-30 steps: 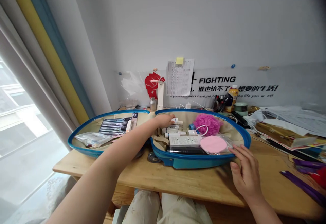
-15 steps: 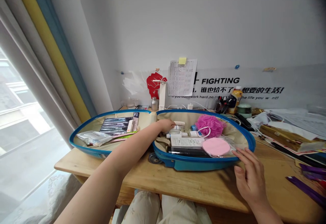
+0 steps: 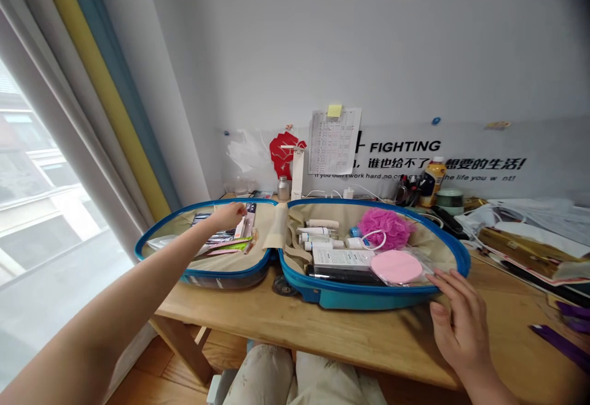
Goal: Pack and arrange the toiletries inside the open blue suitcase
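Observation:
A blue-rimmed suitcase (image 3: 369, 302) lies open on the wooden table. Over its left half is my left hand (image 3: 230, 214), fingers curled together beside a small white box (image 3: 240, 227); whatever they may hold is hidden. Slim dark packets (image 3: 201, 217) lie partly under that arm, near a green-and-pink packet (image 3: 235, 246). My right hand (image 3: 461, 316) rests its spread fingertips at the suitcase's right front rim. In the right half are a pink bath puff (image 3: 387, 227), a pink oval pad (image 3: 396, 267) in clear plastic, a white printed box (image 3: 341, 259) and several small white bottles (image 3: 318, 238).
A yellow-labelled bottle (image 3: 432, 182), a green lidded jar (image 3: 450, 200) and pens (image 3: 405, 188) stand behind the suitcase at right. Papers and a brown pouch (image 3: 525, 245) lie farther right, with purple strips (image 3: 560, 345) near the edge. Curtains (image 3: 99, 79) hang at left.
My left hand has moved left, from the small bottles in the right half to the small white box in the left half. My right hand stays at the rim. The view has shifted slightly.

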Motion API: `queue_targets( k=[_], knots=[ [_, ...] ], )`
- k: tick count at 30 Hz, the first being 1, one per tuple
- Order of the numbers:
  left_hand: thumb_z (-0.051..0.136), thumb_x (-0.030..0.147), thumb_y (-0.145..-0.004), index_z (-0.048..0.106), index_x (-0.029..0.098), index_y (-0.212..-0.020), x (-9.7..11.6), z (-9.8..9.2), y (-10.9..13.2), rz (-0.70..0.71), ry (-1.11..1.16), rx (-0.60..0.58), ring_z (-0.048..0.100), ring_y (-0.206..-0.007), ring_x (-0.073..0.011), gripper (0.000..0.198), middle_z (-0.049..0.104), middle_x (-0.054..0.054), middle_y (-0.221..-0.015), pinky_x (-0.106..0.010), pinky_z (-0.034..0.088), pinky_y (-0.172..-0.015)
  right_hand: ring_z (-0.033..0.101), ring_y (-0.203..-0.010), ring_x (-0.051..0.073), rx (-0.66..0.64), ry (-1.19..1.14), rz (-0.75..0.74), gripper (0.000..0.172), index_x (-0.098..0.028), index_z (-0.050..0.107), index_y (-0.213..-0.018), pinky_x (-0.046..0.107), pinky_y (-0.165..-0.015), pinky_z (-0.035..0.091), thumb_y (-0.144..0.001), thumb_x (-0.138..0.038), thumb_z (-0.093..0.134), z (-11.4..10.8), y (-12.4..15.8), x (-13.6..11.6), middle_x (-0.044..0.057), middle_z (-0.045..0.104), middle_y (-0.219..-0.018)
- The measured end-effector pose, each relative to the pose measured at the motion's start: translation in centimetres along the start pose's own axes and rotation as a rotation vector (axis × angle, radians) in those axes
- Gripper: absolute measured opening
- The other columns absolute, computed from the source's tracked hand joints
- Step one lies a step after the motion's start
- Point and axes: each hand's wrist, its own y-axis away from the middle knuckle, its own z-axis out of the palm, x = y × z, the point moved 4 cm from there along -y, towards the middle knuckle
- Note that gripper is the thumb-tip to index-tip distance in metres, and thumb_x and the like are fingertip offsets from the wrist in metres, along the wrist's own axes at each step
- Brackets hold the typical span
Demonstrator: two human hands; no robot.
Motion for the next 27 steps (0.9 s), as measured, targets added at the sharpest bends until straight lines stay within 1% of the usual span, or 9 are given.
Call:
queue_targets(
  k=[3, 8, 11, 15, 19, 21, 23, 25, 27],
  knots=[
    [0.050, 0.022, -0.072, 0.068, 0.022, -0.096, -2.9, 1.9, 1.8, -0.029, -0.060, -0.124, 0.067, -0.096, -0.0257, 0.030, 0.072, -0.009, -0.105, -0.034, 0.052, -0.082, 0.050, -0.129, 0.033, -0.014, 0.005, 0.006, 0.040, -0.021, 0.055, -0.130, 0.052, -0.105, 0.041, -0.096, -0.035, 0.040, 0.0, 0.0, 0.1, 0.014, 0.060, -0.124],
    [0.058, 0.026, -0.064, 0.069, 0.023, -0.099, -4.1, 4.0, 3.4, -0.003, -0.123, -0.225, 0.065, -0.103, -0.0303, 0.037, 0.072, -0.011, -0.107, -0.037, 0.051, -0.084, 0.051, -0.128, 0.032, -0.015, 0.008, 0.004, 0.038, -0.020, 0.056, -0.127, 0.051, -0.104, 0.042, -0.096, -0.035, 0.040, 0.0, 0.1, 0.2, 0.014, 0.061, -0.122],
    [0.057, 0.031, -0.068, 0.068, 0.022, -0.101, -4.0, 4.1, 3.9, 0.019, -0.138, -0.227, 0.064, -0.105, -0.0309, 0.036, 0.071, -0.013, -0.108, -0.039, 0.051, -0.086, 0.051, -0.127, 0.032, -0.014, 0.019, 0.017, 0.039, -0.021, 0.056, -0.128, 0.051, -0.104, 0.042, -0.097, -0.037, 0.038, 0.0, 0.1, 0.2, 0.013, 0.061, -0.122],
    [0.047, 0.032, -0.078, 0.067, 0.019, -0.099, -3.5, 3.7, 4.6, 0.055, -0.142, -0.200, 0.064, -0.105, -0.0302, 0.031, 0.069, -0.015, -0.110, -0.038, 0.049, -0.089, 0.052, -0.127, 0.031, -0.015, 0.031, 0.013, 0.040, -0.022, 0.055, -0.129, 0.050, -0.103, 0.042, -0.097, -0.036, 0.037, 0.0, 0.0, 0.0, 0.013, 0.061, -0.123],
    [0.037, 0.031, -0.086, 0.060, 0.018, -0.109, -3.1, 2.3, 4.8, 0.026, -0.131, -0.167, 0.067, -0.092, -0.0285, 0.035, 0.071, -0.013, -0.103, -0.036, 0.049, -0.078, 0.050, -0.129, 0.031, -0.023, 0.017, -0.002, 0.039, -0.021, 0.054, -0.129, 0.049, -0.103, 0.041, -0.097, -0.035, 0.038, 0.0, -0.1, -0.2, 0.014, 0.060, -0.125],
    [0.032, 0.034, -0.091, 0.055, 0.018, -0.118, -2.4, 0.9, 4.7, 0.004, -0.114, -0.124, 0.067, -0.086, -0.0274, 0.039, 0.072, -0.011, -0.100, -0.034, 0.048, -0.073, 0.050, -0.128, 0.031, -0.011, 0.019, -0.005, 0.039, -0.020, 0.054, -0.129, 0.049, -0.102, 0.042, -0.098, -0.035, 0.037, -0.1, -0.1, -0.2, 0.014, 0.060, -0.124],
    [0.028, 0.038, -0.094, 0.050, 0.019, -0.125, -0.9, -0.7, 4.7, 0.008, -0.077, -0.033, 0.067, -0.084, -0.0269, 0.043, 0.072, -0.010, -0.098, -0.034, 0.048, -0.071, 0.051, -0.128, 0.031, -0.003, 0.027, -0.010, 0.038, -0.020, 0.054, -0.129, 0.048, -0.101, 0.042, -0.098, -0.035, 0.036, -0.1, -0.2, -0.3, 0.014, 0.061, -0.123],
    [0.026, 0.041, -0.096, 0.048, 0.020, -0.129, 1.6, -2.2, 4.7, 0.054, -0.020, 0.070, 0.067, -0.084, -0.0269, 0.044, 0.071, -0.009, -0.098, -0.034, 0.048, -0.072, 0.050, -0.128, 0.031, -0.005, 0.034, -0.012, 0.039, -0.019, 0.054, -0.129, 0.048, -0.101, 0.042, -0.098, -0.035, 0.036, -0.1, -0.2, -0.3, 0.015, 0.060, -0.122],
    [0.025, 0.042, -0.098, 0.049, 0.021, -0.130, 5.0, -3.0, 4.8, 0.152, 0.031, 0.129, 0.067, -0.091, -0.0264, 0.045, 0.070, -0.009, -0.106, -0.035, 0.050, -0.077, 0.050, -0.128, 0.032, -0.013, 0.036, -0.010, 0.039, -0.020, 0.054, -0.130, 0.049, -0.102, 0.042, -0.098, -0.035, 0.036, -0.1, -0.2, -0.3, 0.015, 0.060, -0.123]
  ],
)
